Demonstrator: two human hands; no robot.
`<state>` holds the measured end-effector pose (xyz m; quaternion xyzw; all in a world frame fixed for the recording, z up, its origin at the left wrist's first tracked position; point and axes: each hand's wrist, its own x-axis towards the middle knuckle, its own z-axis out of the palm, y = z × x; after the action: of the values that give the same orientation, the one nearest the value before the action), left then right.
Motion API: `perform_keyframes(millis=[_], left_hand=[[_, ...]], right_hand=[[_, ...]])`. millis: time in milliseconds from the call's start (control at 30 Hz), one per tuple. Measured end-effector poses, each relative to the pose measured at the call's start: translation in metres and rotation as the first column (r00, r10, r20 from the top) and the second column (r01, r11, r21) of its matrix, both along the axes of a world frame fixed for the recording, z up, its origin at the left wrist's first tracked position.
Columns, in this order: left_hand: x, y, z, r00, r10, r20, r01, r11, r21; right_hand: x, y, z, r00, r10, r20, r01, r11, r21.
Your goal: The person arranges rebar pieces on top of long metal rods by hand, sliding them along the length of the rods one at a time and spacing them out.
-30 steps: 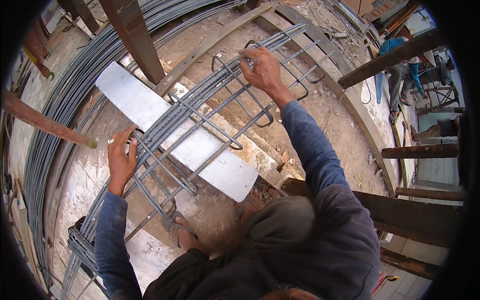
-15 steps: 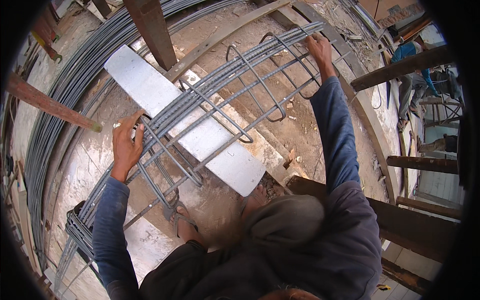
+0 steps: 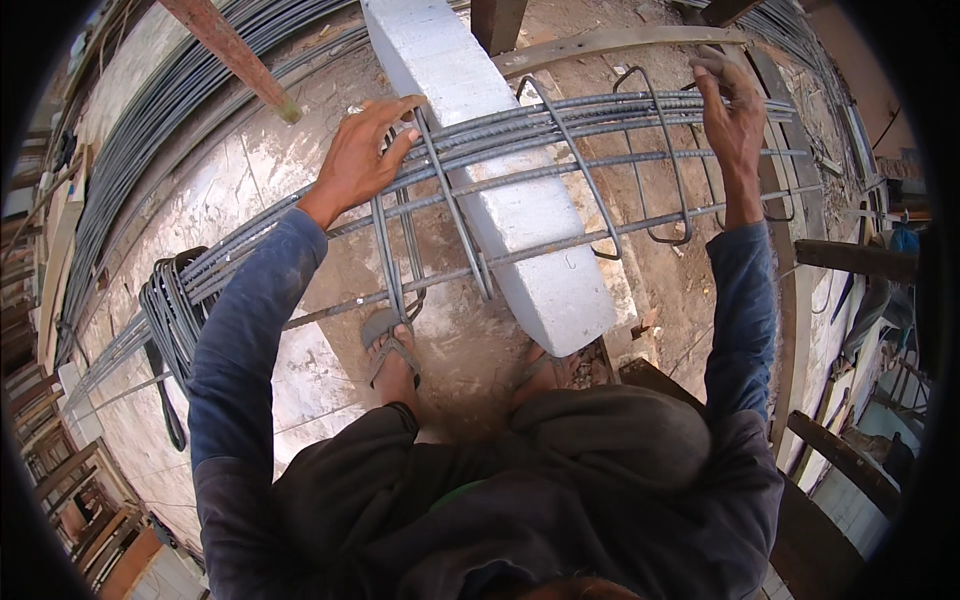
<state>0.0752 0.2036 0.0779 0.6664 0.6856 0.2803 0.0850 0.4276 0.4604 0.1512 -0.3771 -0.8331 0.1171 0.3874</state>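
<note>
A cage of ribbed steel bars point(image 3: 500, 178), with bent stirrups around it, lies crosswise before me over a white block-shaped beam point(image 3: 535, 215). My left hand point(image 3: 362, 152) has its fingers hooked over the top corner of one stirrup point(image 3: 445, 190), its thumb lower beside the bars. Over the right part of the cage is my right hand point(image 3: 735, 112), its fingers loosely bent and apart, with nothing visible in them. Beneath it hang more stirrups point(image 3: 664, 150). A bunch of stirrups point(image 3: 175, 300) is gathered at the cage's left end.
Long rebar point(image 3: 190, 120) lies in a curved stack at the far left. A reddish post point(image 3: 235, 60) slants in above it. Timber pieces point(image 3: 620, 48) lie behind the cage, and dark wooden beams point(image 3: 845, 465) stand at the right. My sandalled feet are just below the cage.
The view has turned, so the cage now lies more level. My right hand has come up off the bars at the right end and its fingers have loosened. The left stays at a stirrup.
</note>
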Motion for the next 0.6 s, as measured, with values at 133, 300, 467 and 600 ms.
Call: perform_keyframes(millis=[133,300,467,600], left_hand=[[-0.005,0.004,0.007,0.998,-0.057,0.018,0.057,0.998,0.009],[-0.002,-0.001,0.017,0.999,-0.015,0.044,0.014,1.0,0.016],[-0.018,-0.018,0.003,0.994,0.107,0.028,-0.104,0.991,-0.084],[-0.027,-0.031,0.009,0.994,0.098,0.053,-0.09,0.986,-0.138]], right_hand=[[-0.04,-0.077,0.01,0.909,0.401,0.117,-0.405,0.914,0.015],[-0.065,-0.15,-0.004,0.723,0.631,0.282,-0.644,0.763,-0.057],[-0.057,-0.157,-0.011,0.725,0.601,0.337,-0.562,0.798,-0.216],[-0.057,-0.166,-0.017,0.72,0.647,0.252,-0.61,0.762,-0.215]])
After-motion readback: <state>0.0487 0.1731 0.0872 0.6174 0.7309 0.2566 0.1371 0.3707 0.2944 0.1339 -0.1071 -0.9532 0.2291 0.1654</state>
